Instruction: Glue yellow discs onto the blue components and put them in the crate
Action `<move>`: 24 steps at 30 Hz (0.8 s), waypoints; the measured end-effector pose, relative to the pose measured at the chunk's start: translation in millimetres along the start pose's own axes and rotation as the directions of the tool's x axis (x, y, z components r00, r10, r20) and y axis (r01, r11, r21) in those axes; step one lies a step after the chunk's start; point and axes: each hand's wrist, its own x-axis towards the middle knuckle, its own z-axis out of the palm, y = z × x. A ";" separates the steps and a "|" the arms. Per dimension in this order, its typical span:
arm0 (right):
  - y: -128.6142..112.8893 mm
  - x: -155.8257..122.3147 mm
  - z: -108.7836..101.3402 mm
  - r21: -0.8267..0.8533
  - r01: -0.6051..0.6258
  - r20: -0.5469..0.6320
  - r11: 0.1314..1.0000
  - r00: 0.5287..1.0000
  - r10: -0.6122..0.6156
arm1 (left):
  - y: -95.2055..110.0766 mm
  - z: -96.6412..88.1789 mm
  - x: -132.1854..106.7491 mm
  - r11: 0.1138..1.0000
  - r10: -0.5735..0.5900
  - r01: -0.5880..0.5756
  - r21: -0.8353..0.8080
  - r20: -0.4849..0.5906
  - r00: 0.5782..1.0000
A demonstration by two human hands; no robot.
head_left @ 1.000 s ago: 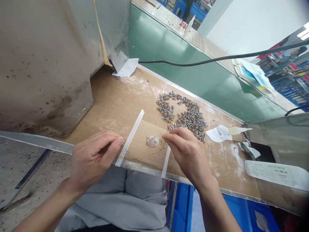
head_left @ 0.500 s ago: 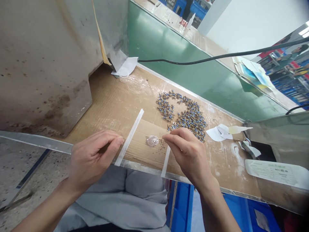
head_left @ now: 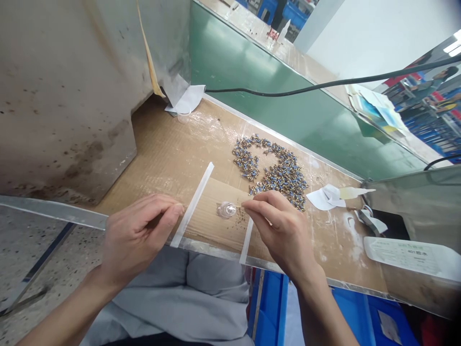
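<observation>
In the middle of the work surface sits a small clear plastic cup (head_left: 226, 210) with something shiny in it, on a piece of cardboard (head_left: 211, 233). To its right, my right hand (head_left: 279, 226) is closed in a pinch on a thin pale stick (head_left: 238, 206), whose far end reaches the cup's rim. My left hand (head_left: 142, 235) hovers left of the cup with thumb and forefinger pressed together; what they hold, if anything, is too small to make out. Beyond the right hand lies a heap of small brass-coloured and blue parts (head_left: 284, 175).
White tape strips (head_left: 192, 204) flank the cardboard. Rightward lie paper scraps (head_left: 322, 198), a nozzle bottle (head_left: 355, 192), a tape roll (head_left: 370, 218) and a large white bottle (head_left: 410, 257). A stained metal housing (head_left: 68, 105) stands left, a green panel (head_left: 252, 67) behind. A black cable (head_left: 288, 91) crosses above.
</observation>
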 end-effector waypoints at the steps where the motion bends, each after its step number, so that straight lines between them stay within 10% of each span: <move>1: 0.3 0.0 0.1 0.000 0.003 0.005 1.000 1.000 -0.003 | -0.3 0.2 0.2 1.000 0.001 -0.001 0.004 -0.002 1.000; 24: 0.5 -34.3 19.2 0.159 -0.142 -0.063 0.977 0.986 0.154 | -7.4 -5.7 0.3 0.998 -0.007 0.006 0.057 0.018 1.000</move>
